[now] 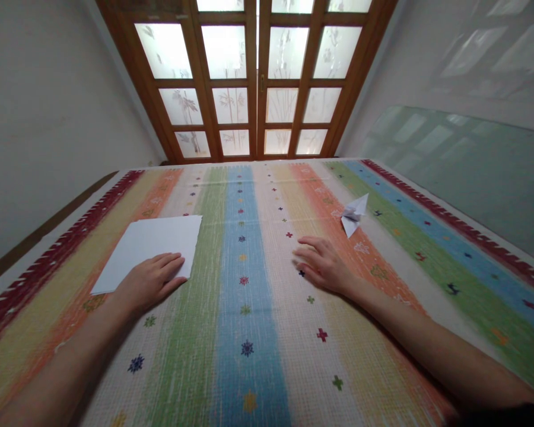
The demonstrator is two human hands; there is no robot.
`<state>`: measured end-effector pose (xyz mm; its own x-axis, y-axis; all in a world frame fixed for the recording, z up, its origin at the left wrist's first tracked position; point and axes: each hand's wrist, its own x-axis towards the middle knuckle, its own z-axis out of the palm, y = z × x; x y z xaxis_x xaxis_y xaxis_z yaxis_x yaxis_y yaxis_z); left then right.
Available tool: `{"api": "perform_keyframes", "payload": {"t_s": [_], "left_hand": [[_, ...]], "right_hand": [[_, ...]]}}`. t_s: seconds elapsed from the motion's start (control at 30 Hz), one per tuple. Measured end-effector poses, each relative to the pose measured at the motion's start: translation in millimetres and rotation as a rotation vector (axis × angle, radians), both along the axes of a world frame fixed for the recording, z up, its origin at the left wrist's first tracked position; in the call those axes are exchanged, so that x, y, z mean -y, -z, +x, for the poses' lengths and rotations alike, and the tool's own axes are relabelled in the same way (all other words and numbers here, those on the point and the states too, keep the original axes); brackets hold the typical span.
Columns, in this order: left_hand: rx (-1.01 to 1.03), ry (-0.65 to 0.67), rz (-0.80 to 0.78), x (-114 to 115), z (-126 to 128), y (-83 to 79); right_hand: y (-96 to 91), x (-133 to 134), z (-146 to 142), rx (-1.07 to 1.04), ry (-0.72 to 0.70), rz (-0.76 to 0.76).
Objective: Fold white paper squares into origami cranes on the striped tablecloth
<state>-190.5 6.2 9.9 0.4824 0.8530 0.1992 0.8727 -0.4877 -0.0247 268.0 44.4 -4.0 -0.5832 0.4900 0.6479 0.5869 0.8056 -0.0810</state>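
Observation:
A stack of white paper sheets (155,237) lies flat on the left half of the table. My left hand (153,279) rests palm down across its near right corner, fingers stretched out, gripping nothing. On the right, my right hand (318,264) lies on the cloth with its fingers loosely curved and apart, and nothing shows in it. Just beyond that hand, a small folded white paper figure (355,214) with pointed ends sits on the orange stripe. There is a gap between it and my fingers.
A striped tablecloth (244,320) with small printed motifs covers the table. Wooden doors with frosted panes (258,89) stand beyond the far edge. A pale green glass panel (463,172) leans along the right wall, and a white wall (53,95) rises at left.

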Motion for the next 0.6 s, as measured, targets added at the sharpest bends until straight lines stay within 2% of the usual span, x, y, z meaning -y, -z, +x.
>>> {"api": "perform_keyframes", "payload": {"t_s": [0.17, 0.33, 0.43, 0.6], "left_hand": [[-0.044, 0.071, 0.078, -1.6, 3.1, 0.4], [0.022, 0.117, 0.169, 0.6, 4.7, 4.0], [0.075, 0.118, 0.157, 2.6, 6.9, 3.2], [0.140, 0.102, 0.103, 2.0, 6.2, 1.7]], "right_hand": [[1.8, 0.6, -0.7, 0.018, 0.004, -0.027], [2.6, -0.4, -4.8, -0.005, -0.016, -0.083], [1.1, -1.4, -17.2, -0.027, -0.071, -0.134], [-4.1, -2.1, -53.5, -0.047, -0.188, -0.195]]}}
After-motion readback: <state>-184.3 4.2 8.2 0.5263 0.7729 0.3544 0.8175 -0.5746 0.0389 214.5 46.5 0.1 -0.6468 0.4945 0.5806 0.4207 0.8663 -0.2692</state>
